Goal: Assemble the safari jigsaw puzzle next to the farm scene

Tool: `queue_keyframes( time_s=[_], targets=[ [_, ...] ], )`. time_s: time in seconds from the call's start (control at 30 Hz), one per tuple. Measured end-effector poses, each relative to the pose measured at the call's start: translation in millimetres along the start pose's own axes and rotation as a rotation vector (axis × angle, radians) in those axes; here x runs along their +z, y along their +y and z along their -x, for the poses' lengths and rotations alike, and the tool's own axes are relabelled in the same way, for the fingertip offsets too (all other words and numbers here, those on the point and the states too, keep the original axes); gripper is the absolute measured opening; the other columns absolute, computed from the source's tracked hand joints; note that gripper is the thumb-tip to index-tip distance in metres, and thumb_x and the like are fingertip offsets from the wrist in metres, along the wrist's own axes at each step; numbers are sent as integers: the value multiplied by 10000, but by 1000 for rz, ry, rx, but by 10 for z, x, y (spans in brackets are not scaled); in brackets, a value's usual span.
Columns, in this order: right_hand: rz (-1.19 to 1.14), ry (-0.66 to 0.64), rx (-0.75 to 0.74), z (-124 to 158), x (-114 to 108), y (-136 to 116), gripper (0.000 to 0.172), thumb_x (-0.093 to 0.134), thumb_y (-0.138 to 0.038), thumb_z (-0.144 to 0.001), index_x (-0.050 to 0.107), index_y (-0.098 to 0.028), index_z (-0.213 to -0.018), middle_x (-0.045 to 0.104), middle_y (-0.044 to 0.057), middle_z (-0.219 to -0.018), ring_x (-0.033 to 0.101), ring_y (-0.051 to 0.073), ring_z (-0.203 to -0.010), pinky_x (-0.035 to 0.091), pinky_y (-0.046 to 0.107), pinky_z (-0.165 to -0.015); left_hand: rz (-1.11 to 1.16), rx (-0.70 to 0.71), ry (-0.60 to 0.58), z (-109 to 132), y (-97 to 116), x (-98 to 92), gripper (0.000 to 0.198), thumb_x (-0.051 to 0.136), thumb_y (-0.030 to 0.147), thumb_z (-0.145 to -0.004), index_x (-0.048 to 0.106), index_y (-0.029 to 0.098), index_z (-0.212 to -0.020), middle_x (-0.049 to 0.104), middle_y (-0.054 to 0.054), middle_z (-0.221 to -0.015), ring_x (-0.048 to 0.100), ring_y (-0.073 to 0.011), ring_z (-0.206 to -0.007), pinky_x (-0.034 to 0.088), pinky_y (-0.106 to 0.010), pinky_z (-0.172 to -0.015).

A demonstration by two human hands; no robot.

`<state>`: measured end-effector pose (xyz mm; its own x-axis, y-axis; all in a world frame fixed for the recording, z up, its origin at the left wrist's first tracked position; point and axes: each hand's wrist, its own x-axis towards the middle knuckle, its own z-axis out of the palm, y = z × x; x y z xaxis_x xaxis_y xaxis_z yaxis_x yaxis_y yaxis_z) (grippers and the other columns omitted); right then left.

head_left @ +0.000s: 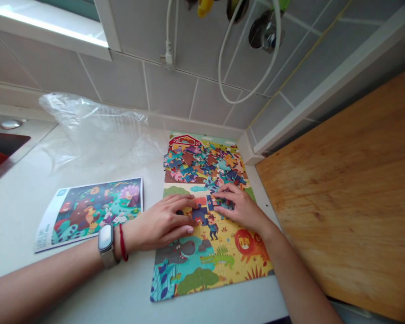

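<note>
A colourful jigsaw puzzle board [222, 258] lies on the white counter, with a lion, a crocodile and a hippo in its near half. A heap of loose puzzle pieces [202, 159] covers its far part. My left hand [165, 220] rests on the board's left side, fingers stretched out, its tips touching joined dark blue puzzle pieces [200, 216]. Between the fingertips of my right hand [238, 207] is a small blue puzzle piece [210, 202], just right of those joined pieces. More pieces are partly hidden under the right fingers.
To the left lies a picture sheet [91, 211] with a forest animal scene. Behind it is a crumpled clear plastic bag [97, 130] against the tiled wall. A wooden board [351, 193] leans at the right. A white cable [222, 90] hangs above.
</note>
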<state>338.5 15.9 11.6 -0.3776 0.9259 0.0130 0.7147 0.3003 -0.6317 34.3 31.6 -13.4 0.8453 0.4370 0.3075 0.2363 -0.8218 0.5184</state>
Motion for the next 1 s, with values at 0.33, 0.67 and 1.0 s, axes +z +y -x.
queue_keyframes(
  time_s=[0.33, 0.67, 1.0],
  targets=[
    [45, 132, 19, -34, 2, 127, 296, 755, -330, -920, 791, -268, -1207, 678, 83, -1192, 683, 251, -1138, 553, 400, -1039, 23, 14, 2, -10, 15, -27, 333, 529, 435, -1074, 799, 262, -1166, 640, -117, -1410, 588, -322, -1310, 493, -502, -1129],
    [-57, 70, -22, -2, -79, 78, 199, 787, -397, -905, 805, -249, -1037, 705, 72, -1120, 702, 235, -1066, 558, 391, -997, 77, 17, -37, -21, 34, -71, 383, 485, 458, -1083, 796, 235, -1091, 605, -91, -1506, 559, -337, -1357, 438, -518, -1170],
    [91, 78, -151, -722, 36, -411, 293, 679, -330, -978, 750, -270, -1256, 695, 96, -1285, 661, 263, -1211, 505, 445, -1111, 128, 19, 13, -21, 34, -71, 467, 412, 530, -1091, 724, 218, -1246, 647, -124, -1438, 586, -320, -1321, 422, -484, -1177]
  ],
)
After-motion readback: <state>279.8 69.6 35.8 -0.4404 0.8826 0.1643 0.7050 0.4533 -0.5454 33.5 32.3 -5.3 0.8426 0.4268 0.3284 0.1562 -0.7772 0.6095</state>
